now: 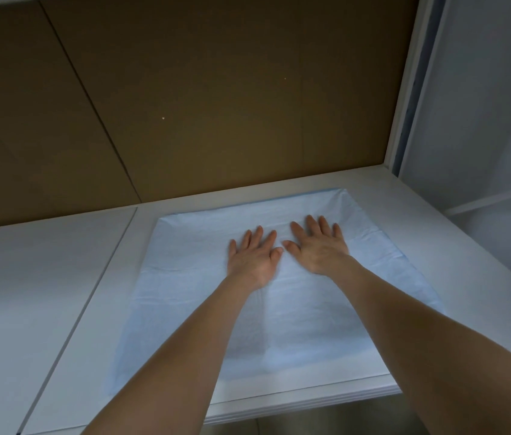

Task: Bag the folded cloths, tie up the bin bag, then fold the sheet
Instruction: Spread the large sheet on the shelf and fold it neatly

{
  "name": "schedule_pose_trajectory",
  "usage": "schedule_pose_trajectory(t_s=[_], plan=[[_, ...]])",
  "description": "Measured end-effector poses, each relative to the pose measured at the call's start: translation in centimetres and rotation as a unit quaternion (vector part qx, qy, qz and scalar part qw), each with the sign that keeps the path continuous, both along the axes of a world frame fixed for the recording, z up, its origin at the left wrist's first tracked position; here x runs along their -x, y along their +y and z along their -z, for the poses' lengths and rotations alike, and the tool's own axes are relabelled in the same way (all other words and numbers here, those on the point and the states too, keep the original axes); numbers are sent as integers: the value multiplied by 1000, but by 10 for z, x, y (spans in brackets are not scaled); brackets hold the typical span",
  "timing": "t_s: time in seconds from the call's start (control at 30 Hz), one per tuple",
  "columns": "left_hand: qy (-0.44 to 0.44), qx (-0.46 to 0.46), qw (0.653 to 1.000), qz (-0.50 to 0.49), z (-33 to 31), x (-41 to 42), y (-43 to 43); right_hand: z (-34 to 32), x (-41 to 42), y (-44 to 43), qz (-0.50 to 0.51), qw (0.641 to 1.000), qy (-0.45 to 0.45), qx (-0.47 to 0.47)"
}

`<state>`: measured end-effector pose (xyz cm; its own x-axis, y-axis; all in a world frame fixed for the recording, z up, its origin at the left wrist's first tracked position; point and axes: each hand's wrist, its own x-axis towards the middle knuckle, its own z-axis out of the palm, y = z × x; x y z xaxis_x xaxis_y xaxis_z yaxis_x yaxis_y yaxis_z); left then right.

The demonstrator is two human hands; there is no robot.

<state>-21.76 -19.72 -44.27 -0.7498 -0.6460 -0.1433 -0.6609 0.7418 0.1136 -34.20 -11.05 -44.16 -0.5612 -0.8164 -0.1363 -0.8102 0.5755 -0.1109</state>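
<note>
A pale blue sheet (304, 312) lies spread flat on the white table (69, 321), folded into a rough rectangle with creases across it. My left hand (252, 257) presses palm down on the sheet's far middle, fingers straight and spread. Just right of it, my right hand (318, 248) lies flat on the sheet too, fingers straight. The two thumbs nearly touch. No cloths or bin bag are in view.
A brown cardboard panel (185, 105) stands upright along the table's back edge. A white frame post (404, 89) rises at the back right corner, with a pale wall beyond. A seam (84, 302) splits the tabletop left of the sheet.
</note>
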Motion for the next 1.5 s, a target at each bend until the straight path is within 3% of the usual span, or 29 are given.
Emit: schedule_pose_trajectory(t_s=[0.13, 0.33, 1.1, 1.5], plan=[[45, 17, 997, -57, -5, -22, -16, -9, -13, -7, -6, 1000, 11, 27], [-4, 37, 990, -139, -1, -66, -38, -2, -34, -13, -41, 999, 8, 22], [26, 29, 995, -94, -5, -88, -4, -7, -48, 24, -54, 998, -8, 43], [-8, 12, 997, -75, 0, -98, 32, 4, -67, 48, -55, 998, -14, -14]])
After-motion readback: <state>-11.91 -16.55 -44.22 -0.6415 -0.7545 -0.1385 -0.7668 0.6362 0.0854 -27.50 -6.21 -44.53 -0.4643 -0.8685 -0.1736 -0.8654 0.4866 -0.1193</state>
